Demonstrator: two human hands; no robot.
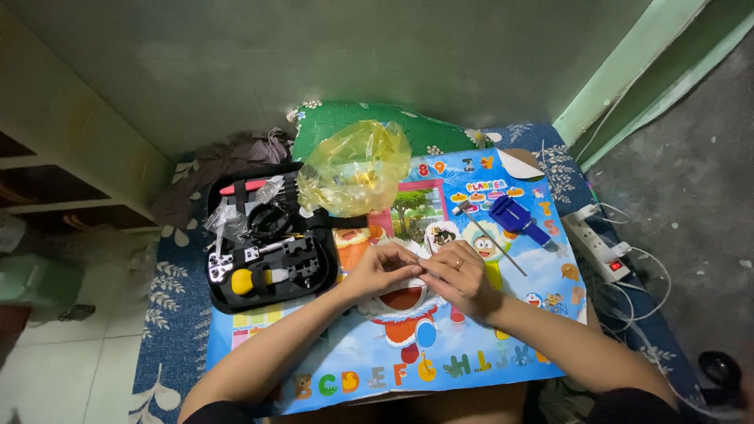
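Your left hand [382, 269] and right hand [458, 275] meet fingertip to fingertip over the middle of the cartoon board [471, 357]. Both are pinched narrow on something small held between them; the piece is too small and too covered by your fingers to identify, so you cannot tell its shape or long axis. It sits right at the junction of the two hands, equally near each.

Just beyond your right hand lies a thin metal rod [496, 247], its long axis running diagonally, far end toward your left, near end toward your right. The blue tool [516, 217] lies past it, angled the same way. The right hand is the nearer to both.

To the left of your left hand, just beside it, sits the open black tool case [267, 243] with a yellow-handled tool [250, 279] inside. Straight ahead of both hands is a crumpled yellow plastic bag [355, 166], well apart from your fingers.
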